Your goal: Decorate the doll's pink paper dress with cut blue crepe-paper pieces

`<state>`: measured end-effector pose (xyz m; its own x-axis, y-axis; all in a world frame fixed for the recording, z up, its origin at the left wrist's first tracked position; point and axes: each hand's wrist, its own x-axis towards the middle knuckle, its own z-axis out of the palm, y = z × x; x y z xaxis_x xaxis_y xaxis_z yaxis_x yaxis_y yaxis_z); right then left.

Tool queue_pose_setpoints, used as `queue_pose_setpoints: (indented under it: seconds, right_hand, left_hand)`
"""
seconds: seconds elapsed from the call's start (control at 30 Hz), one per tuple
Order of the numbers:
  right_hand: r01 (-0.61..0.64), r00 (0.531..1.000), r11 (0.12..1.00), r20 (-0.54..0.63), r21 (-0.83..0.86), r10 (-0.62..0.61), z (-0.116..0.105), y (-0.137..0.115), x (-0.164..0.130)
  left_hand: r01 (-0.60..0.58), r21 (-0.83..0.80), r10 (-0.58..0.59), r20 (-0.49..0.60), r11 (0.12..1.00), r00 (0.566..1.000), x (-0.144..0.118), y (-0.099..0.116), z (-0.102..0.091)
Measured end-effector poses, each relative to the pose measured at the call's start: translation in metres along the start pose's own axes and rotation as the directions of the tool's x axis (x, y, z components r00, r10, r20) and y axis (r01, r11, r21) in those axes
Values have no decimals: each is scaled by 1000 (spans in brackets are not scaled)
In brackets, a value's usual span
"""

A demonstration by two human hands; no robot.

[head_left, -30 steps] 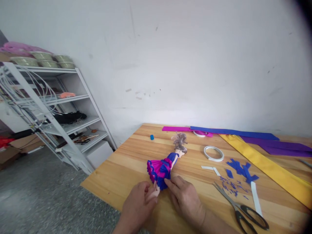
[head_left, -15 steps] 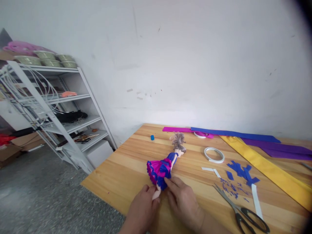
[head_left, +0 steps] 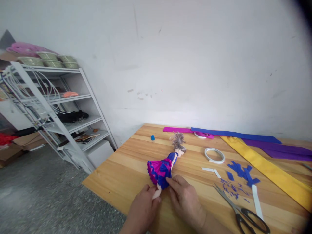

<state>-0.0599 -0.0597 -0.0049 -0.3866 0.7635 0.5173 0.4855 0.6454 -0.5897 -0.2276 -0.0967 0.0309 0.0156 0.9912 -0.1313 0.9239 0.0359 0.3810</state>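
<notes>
A doll (head_left: pixel 173 158) with greyish-brown hair lies on its side on the wooden table. It wears a blue bodice and a ruffled magenta and blue skirt (head_left: pixel 156 169). My left hand (head_left: pixel 143 205) is closed round the doll's lower legs, just below the hem. At the skirt's right edge, the thumb and fingers of my right hand (head_left: pixel 186 200) are pressed at the blue ruffle; the exact pinch is partly hidden. To the right of my right hand lie black-handled scissors (head_left: pixel 240 208), their tips pointing away from me.
Blue strips (head_left: pixel 243 172), tiny blue scraps (head_left: pixel 230 188), white tape strips (head_left: pixel 257 201) and a tape roll (head_left: pixel 214 155) lie at right. Yellow (head_left: pixel 265 169), purple (head_left: pixel 285 149) and blue lengths (head_left: pixel 234 134) lie behind them. A small blue piece (head_left: pixel 152 137) sits far left; a metal shelf (head_left: pixel 90 94) stands beyond.
My right fingers have shifted very slightly at the blue ruffle. My left hand keeps its hold on the legs, and the doll lies as before.
</notes>
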Motion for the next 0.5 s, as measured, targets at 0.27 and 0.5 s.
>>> queue_pose_setpoints:
  seconds: [0.27,0.5]
  right_hand:
    - [35,998,997,45,-72,-31,3,-3,0]
    - [32,999,996,12,-84,-31,9,-6,2]
  left_hand:
    - [-14,-18,14,2,1000,1000,2,-3,1]
    - [-48,-13,48,-18,999,999,1,-7,5]
